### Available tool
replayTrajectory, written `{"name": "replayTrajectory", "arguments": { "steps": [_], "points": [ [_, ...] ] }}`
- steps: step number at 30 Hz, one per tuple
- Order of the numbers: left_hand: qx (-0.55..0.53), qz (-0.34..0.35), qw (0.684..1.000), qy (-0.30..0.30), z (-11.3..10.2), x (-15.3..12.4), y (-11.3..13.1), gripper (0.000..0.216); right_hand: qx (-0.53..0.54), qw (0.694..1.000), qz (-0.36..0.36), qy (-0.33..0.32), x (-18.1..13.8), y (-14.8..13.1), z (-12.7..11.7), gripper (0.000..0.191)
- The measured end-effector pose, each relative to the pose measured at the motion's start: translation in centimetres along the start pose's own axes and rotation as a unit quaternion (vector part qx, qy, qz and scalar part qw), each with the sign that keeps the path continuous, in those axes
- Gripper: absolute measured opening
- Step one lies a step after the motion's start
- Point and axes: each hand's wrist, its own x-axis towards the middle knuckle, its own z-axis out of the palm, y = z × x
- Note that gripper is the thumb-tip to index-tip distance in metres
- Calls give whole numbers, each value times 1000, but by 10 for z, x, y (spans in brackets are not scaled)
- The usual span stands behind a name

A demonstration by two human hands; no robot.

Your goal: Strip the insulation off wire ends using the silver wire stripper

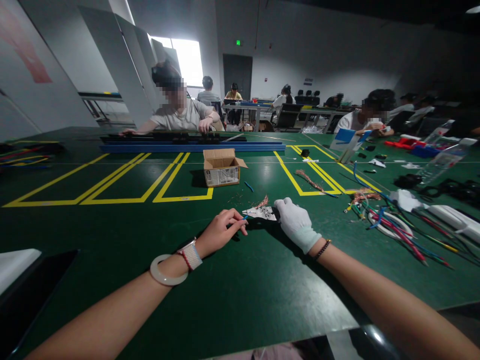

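Note:
My bare left hand (222, 231) pinches a short blue wire (245, 217) between thumb and fingers. In my right hand (295, 221), which wears a white glove, are wire strippers (260, 213), their jaws pointing left toward the wire. The jaw tips meet or overlap the wire end; I cannot tell whether they bite it. Just behind the tool lies a tuft of bare copper strands (263, 201). Beyond it is a loose blue wire piece (249, 186), near an open cardboard box (222, 172) with raised flaps.
Yellow tape lines mark the green table (240, 290). To the right lie a copper bundle (308, 180), tangled coloured wires (397, 227) and plastic bottles (446, 160). Blue trunking (187, 148) runs along the far side, where a person (183, 112) sits. More wires (28, 156) lie far left.

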Motion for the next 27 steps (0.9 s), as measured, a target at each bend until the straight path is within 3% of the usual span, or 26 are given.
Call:
{"name": "replayTrajectory", "arguments": {
  "steps": [8,14,27],
  "points": [
    [119,19,993,8,-4,2,4,22,-1,1000,-5,22,2,8,3,20],
    [196,47,978,46,-3,3,-1,21,-3,1000,-5,27,1,10,1,18],
    [171,88,980,55,-5,5,-5,16,-14,999,-9,28,2,14,2,42]
  ]
}}
